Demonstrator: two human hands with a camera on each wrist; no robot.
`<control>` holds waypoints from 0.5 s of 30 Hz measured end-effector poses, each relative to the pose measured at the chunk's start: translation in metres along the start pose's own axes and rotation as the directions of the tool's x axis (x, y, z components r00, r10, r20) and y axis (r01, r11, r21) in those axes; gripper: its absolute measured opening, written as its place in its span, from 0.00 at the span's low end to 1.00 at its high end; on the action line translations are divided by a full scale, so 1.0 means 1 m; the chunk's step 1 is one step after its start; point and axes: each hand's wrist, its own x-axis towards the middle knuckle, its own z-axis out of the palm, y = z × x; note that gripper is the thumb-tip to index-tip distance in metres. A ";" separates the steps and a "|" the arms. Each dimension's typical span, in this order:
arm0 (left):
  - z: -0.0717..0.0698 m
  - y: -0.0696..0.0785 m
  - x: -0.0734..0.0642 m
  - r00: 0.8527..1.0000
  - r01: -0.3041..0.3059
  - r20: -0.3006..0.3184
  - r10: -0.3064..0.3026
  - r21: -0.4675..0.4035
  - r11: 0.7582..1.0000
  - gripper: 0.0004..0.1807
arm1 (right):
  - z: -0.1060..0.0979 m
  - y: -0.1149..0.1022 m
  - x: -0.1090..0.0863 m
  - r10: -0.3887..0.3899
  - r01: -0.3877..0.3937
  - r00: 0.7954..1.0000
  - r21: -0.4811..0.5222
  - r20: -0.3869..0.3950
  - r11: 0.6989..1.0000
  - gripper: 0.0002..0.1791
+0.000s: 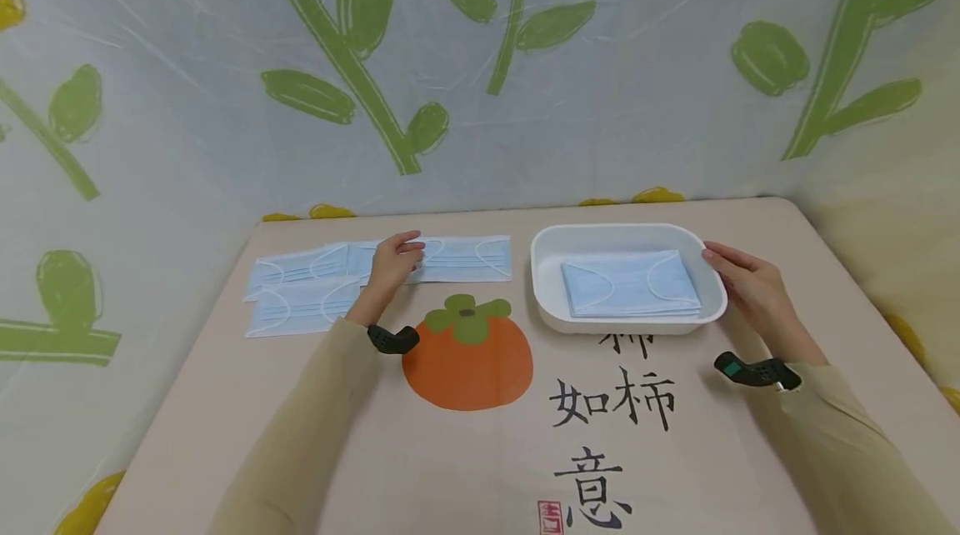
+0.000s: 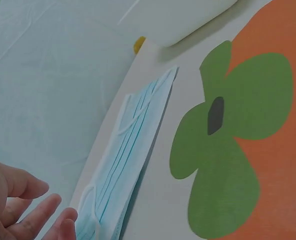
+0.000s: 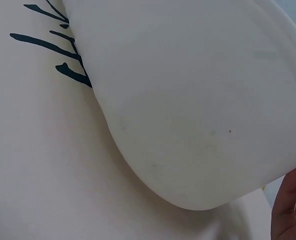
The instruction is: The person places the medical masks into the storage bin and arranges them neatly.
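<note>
My left hand (image 1: 395, 262) hovers over a row of light blue disposable face masks, its fingers loosely bent and nothing visible in its grasp. One mask (image 1: 472, 258) lies just right of it; in the left wrist view the thumb and fingers (image 2: 25, 227) stand apart beside that mask (image 2: 125, 155). More masks (image 1: 303, 307) overlap on the left, partly behind the hand. With my right hand (image 1: 753, 289) I grip the right rim of a white plastic tray (image 1: 551, 302). Inside that tray lies a small stack of masks (image 1: 630, 285). The right wrist view shows mostly the tray's outer side (image 3: 188, 110).
The table (image 1: 442, 468) has a beige cover printed with an orange persimmon (image 1: 468, 368) and black characters (image 1: 592, 485). Behind it hangs a pale curtain (image 1: 637, 102) with green plants, close to the far edge. Dark bands sit on both wrists.
</note>
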 end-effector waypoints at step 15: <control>-0.013 -0.008 0.024 0.993 0.111 -0.046 -0.110 0.020 0.994 0.25 | -0.001 0.000 -0.001 0.006 -0.006 1.000 0.004 0.004 1.000 0.35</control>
